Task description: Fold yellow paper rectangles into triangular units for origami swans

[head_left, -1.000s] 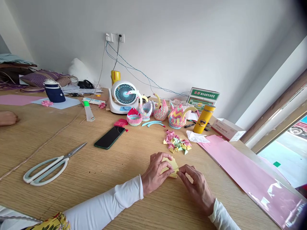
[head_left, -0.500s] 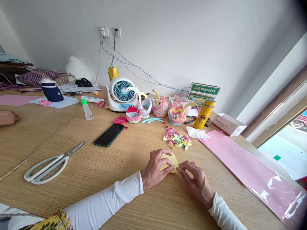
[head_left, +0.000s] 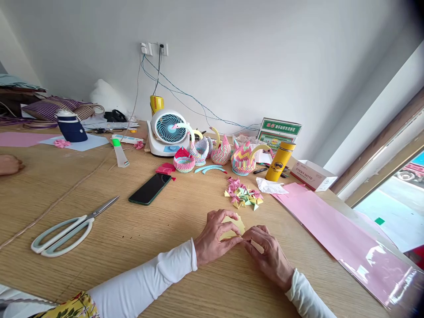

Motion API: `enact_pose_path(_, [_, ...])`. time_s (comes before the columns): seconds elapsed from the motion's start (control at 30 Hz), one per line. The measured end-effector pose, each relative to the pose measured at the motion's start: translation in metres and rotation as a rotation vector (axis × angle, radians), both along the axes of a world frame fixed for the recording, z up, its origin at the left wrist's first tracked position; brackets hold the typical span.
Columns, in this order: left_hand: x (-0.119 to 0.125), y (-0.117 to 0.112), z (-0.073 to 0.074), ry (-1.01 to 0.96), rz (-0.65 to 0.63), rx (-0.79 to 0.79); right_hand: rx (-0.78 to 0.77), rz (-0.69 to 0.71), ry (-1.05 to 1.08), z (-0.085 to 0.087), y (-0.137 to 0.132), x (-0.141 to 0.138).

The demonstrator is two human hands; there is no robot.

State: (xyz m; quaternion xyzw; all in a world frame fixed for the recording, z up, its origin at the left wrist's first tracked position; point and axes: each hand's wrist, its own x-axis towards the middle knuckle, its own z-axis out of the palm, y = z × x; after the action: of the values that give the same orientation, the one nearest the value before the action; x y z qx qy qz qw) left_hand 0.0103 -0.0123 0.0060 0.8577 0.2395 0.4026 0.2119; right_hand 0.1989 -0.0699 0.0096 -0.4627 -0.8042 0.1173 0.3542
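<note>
Yellow paper [head_left: 233, 226], apparently several sheets together, lies at the near middle of the wooden table [head_left: 172, 229], partly hidden by the fingers around it. Left hand [head_left: 215, 236]: curved over the paper from the left, gripping it, with the forefinger arched along the far side and the thumb along the near side. Right hand [head_left: 269, 254]: thumb and forefinger pinch the near right edge, close to the tip of the left thumb; the fingertips cover the exact point of contact. Both wrists emerge from white sleeves.

Just beyond the paper is a loose pile of folded paper triangles [head_left: 243, 194] in pink, yellow and pale green. Farther back stand paper swans [head_left: 243, 160] and a small paper bowl [head_left: 183, 161], with curved blue strips [head_left: 210, 168] lying in front. A white fan [head_left: 170, 132] stands behind the bowl. To the left, a dark phone [head_left: 149, 189] lies flat, and scissors [head_left: 71, 229] rest with the blades pointing away and to the right. On the right side are a yellow flask [head_left: 281, 162], a sticky note box [head_left: 312, 176] and long pink sheets [head_left: 338, 234]. At the far left edge, another person's hand [head_left: 10, 164] rests on the table.
</note>
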Motion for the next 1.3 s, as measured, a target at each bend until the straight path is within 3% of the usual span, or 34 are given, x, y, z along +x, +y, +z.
enact_pose_path(0.2, [0.0009, -0.0006, 0.0011, -0.026, -0.022, -0.032, -0.020, 0.003, 0.019, -0.0032, 0.0009, -0.0017])
enact_pose_path(0.93, [-0.0011, 0.0051, -0.0013, -0.009, 0.097, -0.037, 0.042, -0.091, 0.032, -0.0012, 0.0004, 0.0020])
enact_pose_path(1.3, [-0.0024, 0.0016, -0.0030, 0.028, 0.029, -0.008, -0.002, -0.103, 0.096, -0.0022, -0.0008, -0.0005])
